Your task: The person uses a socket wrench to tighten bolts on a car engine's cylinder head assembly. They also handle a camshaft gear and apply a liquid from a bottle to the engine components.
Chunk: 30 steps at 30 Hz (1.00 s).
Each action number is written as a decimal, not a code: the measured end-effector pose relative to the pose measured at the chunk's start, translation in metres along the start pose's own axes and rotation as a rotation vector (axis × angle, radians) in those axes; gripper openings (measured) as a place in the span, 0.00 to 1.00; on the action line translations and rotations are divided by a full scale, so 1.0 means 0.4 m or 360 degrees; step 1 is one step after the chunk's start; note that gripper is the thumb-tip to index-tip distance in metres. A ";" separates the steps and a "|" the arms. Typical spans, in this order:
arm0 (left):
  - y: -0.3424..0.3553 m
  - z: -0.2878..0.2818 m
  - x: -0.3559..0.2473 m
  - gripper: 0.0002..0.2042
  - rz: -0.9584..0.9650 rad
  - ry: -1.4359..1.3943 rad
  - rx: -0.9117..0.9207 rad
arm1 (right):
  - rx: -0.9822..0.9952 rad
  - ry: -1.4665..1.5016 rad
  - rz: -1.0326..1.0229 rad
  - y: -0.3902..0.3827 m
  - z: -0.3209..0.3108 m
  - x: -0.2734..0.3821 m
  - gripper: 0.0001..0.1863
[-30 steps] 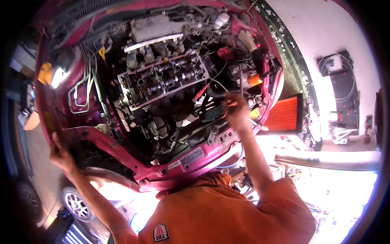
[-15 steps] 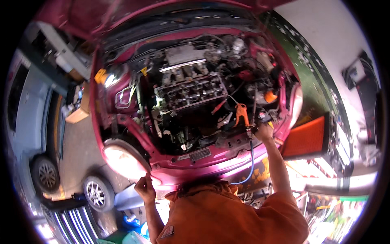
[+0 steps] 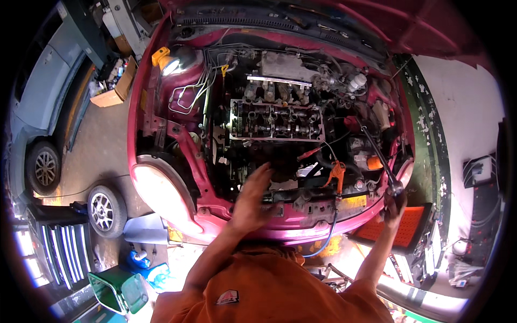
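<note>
My left hand (image 3: 252,203) is over the front edge of the engine bay, fingers stretched out and somewhat blurred, with nothing visible in it. At the right front corner, my right hand (image 3: 395,205) is closed around one end of a long socket wrench (image 3: 380,156). Its dark metal bar slants up and leftward over the engine bay. Between my hands, an orange air blow gun (image 3: 336,175) on a blue hose rests at the front panel. Farther in sits the engine's uncovered cylinder head (image 3: 277,123), its camshafts showing.
A lit yellow work lamp (image 3: 166,60) stands at the bay's left rim. The raised hood (image 3: 420,27) hangs over the far right. Loose wheels (image 3: 106,211), a green bin (image 3: 116,290) and a cardboard box (image 3: 114,89) are at left. An orange-topped tray (image 3: 388,229) lies at right.
My left hand has moved from beside the left headlight to over the engine bay, its fingers opening. My right hand has lifted the socket wrench and shifted outward right. The view has swung.
</note>
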<state>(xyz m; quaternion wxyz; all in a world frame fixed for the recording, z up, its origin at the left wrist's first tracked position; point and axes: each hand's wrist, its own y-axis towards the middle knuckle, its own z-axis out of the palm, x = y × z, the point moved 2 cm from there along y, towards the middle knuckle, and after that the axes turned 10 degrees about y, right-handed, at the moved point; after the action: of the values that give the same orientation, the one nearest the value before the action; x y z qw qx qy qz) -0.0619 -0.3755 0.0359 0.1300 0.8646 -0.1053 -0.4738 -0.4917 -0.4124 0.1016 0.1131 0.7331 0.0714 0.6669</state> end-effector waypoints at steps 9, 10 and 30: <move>0.387 0.149 -0.077 0.15 0.0625 0.0439 -0.0627 | 0.0502 -0.0259 0.0305 0.189 0.379 0.132 0.46; 0.391 0.143 -0.048 0.11 0.0489 0.0356 -0.0578 | 0.0488 -0.0221 0.0396 0.211 0.433 0.135 0.45; 0.520 0.007 0.298 0.12 -0.0229 -0.0249 -0.0990 | 0.1637 -0.1171 0.0087 0.606 0.952 0.158 0.41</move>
<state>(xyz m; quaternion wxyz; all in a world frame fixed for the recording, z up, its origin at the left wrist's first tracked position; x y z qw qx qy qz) -0.0133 -0.6088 0.0076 0.3455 0.7496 0.0962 -0.5563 -0.1181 -0.6570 0.1933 -0.2535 0.8766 0.3206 0.2541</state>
